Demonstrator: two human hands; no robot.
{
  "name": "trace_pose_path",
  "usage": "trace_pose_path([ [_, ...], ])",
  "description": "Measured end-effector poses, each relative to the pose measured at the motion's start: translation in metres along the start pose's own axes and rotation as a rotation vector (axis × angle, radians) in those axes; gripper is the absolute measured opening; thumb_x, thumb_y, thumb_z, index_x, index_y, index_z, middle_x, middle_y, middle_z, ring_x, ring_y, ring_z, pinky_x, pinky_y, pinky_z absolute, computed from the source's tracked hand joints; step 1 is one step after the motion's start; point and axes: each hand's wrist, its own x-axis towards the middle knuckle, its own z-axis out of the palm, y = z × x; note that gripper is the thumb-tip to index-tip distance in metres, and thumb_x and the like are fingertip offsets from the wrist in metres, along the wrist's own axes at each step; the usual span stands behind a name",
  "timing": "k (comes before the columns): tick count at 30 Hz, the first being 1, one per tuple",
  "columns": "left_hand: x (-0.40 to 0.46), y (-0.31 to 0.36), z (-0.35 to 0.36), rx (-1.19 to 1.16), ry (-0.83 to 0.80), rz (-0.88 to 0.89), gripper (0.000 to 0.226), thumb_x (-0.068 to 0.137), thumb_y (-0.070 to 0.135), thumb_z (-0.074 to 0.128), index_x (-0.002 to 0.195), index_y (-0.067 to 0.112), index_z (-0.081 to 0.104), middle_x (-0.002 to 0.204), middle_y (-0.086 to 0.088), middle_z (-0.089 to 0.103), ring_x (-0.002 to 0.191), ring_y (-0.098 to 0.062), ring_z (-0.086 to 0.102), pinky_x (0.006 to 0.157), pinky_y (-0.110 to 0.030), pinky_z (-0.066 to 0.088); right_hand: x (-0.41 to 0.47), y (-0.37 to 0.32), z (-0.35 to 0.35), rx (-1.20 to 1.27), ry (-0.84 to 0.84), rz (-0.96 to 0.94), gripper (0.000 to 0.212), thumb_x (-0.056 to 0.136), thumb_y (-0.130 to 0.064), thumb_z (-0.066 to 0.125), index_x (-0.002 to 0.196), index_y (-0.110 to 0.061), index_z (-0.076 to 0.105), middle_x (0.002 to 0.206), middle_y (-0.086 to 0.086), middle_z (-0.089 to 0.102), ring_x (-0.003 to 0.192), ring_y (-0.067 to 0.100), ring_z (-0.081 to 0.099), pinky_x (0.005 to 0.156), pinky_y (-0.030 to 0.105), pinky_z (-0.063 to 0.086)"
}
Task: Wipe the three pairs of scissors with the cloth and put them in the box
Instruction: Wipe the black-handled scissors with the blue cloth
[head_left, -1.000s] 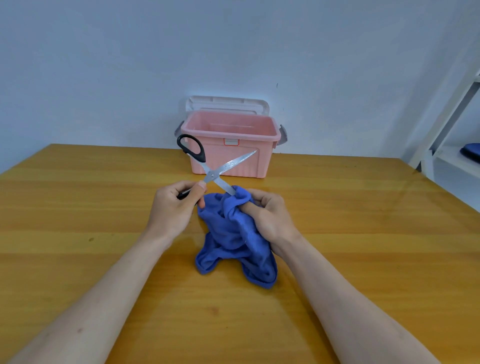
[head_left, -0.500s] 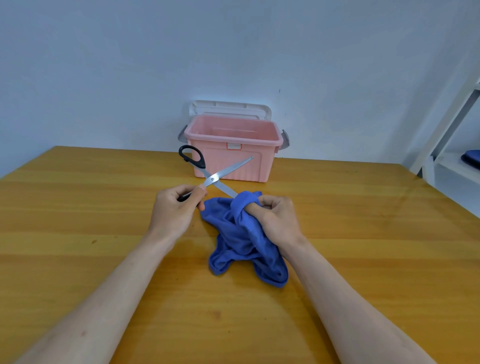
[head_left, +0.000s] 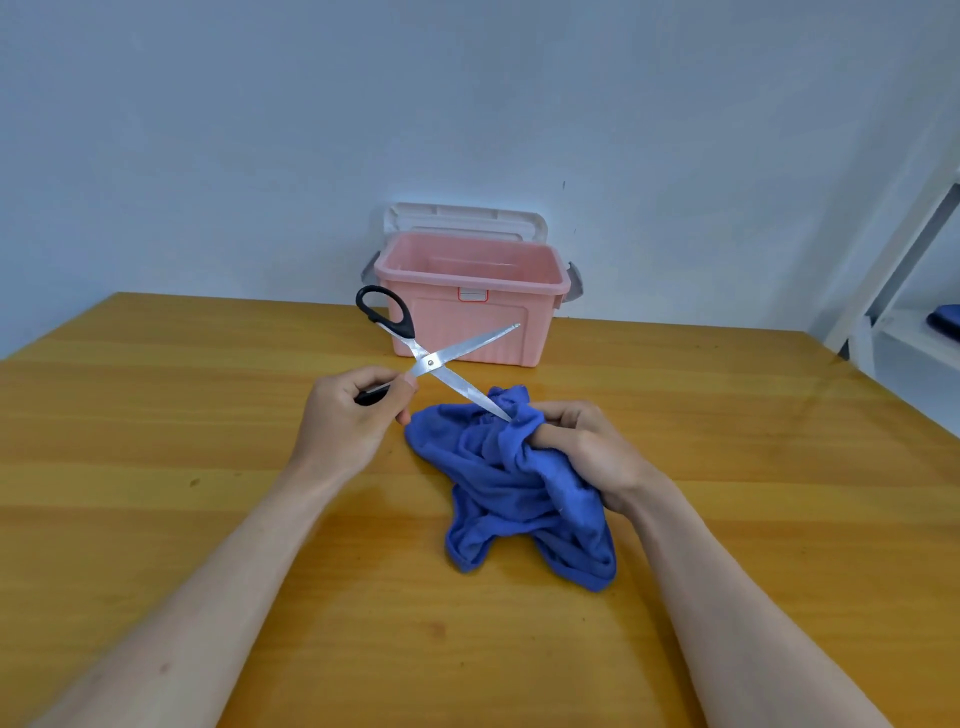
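The step in hand is judged to be the wiping of one pair of scissors (head_left: 434, 361). The scissors are held spread into an X above the wooden table (head_left: 156, 415), in front of the pink box (head_left: 470, 332). One black handle loop is gripped by the left hand (head_left: 348, 421), fingers and thumb curled round it; the other loop stands free, up and to the left. One blade points up and right across the front of the box. The other blade runs down and right, and its tip meets the blue cloth (head_left: 509, 483).

The cloth is bunched and gripped in the right hand (head_left: 592, 452), with the upper folds raised to the blade tip and the remainder lying on the table. The two hands are apart — joined only through blade and cloth.

The box stands open at the far edge of the table, its white lid (head_left: 465, 221) upright behind it. Its floor is not visible, and no other scissors are in view, so the count of pairs finished cannot be told.

The next move calls for the second blade to be wiped, the blades closed, and the pair carried forward into the box — point kept clear of the fingers.
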Motion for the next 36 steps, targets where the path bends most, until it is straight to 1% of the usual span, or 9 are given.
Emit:
trace_pose_path([
  [3,0.001,-0.002,-0.002,0.018,-0.006,0.009,0.023,0.092,0.019,0.064,0.071,0.014,0.071,0.051,0.008,0.059,0.048,-0.003,0.044,0.048,-0.013,0.034,-0.001,-0.004,-0.005,0.033,0.120,0.029,0.029,0.095,0.002,0.047,0.087,-0.008,0.073,0.071,-0.003,0.069,0.064,0.008,0.062,0.058,0.017,0.046],
  [9,-0.001,-0.001,0.000,0.017,-0.026,-0.001,0.024,0.092,0.019,0.064,0.070,0.018,0.071,0.050,0.008,0.058,0.047,-0.003,0.043,0.047,-0.012,0.033,0.009,-0.005,-0.013,-0.011,0.828,-0.174,0.019,0.093,-0.012,0.052,0.080,-0.006,0.064,0.068,-0.001,0.059,0.065,0.011,0.054,0.062,0.030,0.045],
  [11,-0.001,0.000,0.001,0.005,-0.032,-0.003,0.024,0.092,0.019,0.064,0.070,0.017,0.071,0.050,0.008,0.058,0.046,-0.004,0.040,0.046,-0.013,0.032,0.006,-0.009,-0.013,0.002,0.902,-0.258,0.021,0.095,-0.014,0.053,0.077,-0.009,0.060,0.065,-0.006,0.055,0.063,0.008,0.050,0.061,0.025,0.043],
  [15,-0.006,0.000,0.006,0.023,-0.075,0.014,0.025,0.093,0.018,0.063,0.069,0.014,0.071,0.051,0.007,0.059,0.049,-0.003,0.045,0.051,-0.014,0.036,0.003,-0.014,0.009,-0.080,0.674,-0.243,0.027,0.097,-0.020,0.056,0.069,-0.018,0.058,0.058,-0.016,0.055,0.059,0.002,0.050,0.056,0.016,0.041],
  [19,-0.012,0.002,0.017,0.038,-0.103,0.047,0.026,0.093,0.015,0.063,0.068,0.014,0.069,0.053,0.004,0.060,0.057,-0.007,0.053,0.059,-0.015,0.041,0.008,-0.008,0.030,-0.261,0.429,-0.167,0.030,0.095,-0.031,0.059,0.075,-0.010,0.063,0.064,-0.001,0.060,0.062,0.006,0.053,0.061,0.025,0.043],
  [22,-0.015,0.001,0.023,0.039,-0.110,0.063,0.026,0.094,0.015,0.061,0.069,0.017,0.069,0.055,0.003,0.061,0.058,-0.008,0.054,0.058,-0.017,0.041,0.012,-0.002,0.037,-0.338,0.414,-0.165,0.039,0.094,-0.035,0.060,0.070,-0.005,0.057,0.065,0.010,0.057,0.060,0.010,0.047,0.058,0.026,0.040],
  [25,-0.018,0.002,0.026,0.057,-0.130,0.077,0.026,0.094,0.013,0.060,0.070,0.019,0.069,0.055,0.004,0.061,0.055,-0.005,0.053,0.056,-0.014,0.040,0.012,-0.002,0.041,-0.350,0.379,-0.159,0.041,0.094,-0.031,0.061,0.067,0.000,0.055,0.059,0.005,0.050,0.055,0.009,0.043,0.054,0.023,0.036],
  [31,-0.024,0.006,0.030,0.058,-0.159,0.118,0.026,0.094,0.008,0.057,0.073,0.014,0.070,0.054,0.009,0.060,0.057,-0.001,0.055,0.060,-0.011,0.041,0.013,-0.002,0.045,-0.238,0.383,-0.133,0.044,0.096,-0.025,0.059,0.070,0.010,0.052,0.060,0.019,0.050,0.058,0.017,0.047,0.054,0.033,0.038],
  [36,-0.024,0.007,0.029,0.037,-0.145,0.143,0.028,0.096,0.010,0.056,0.073,0.013,0.072,0.058,0.001,0.063,0.059,-0.006,0.058,0.061,-0.017,0.045,0.013,-0.005,0.048,-0.215,0.374,-0.142,0.040,0.097,-0.020,0.055,0.073,0.012,0.053,0.061,0.013,0.052,0.058,0.017,0.049,0.053,0.031,0.039],
])
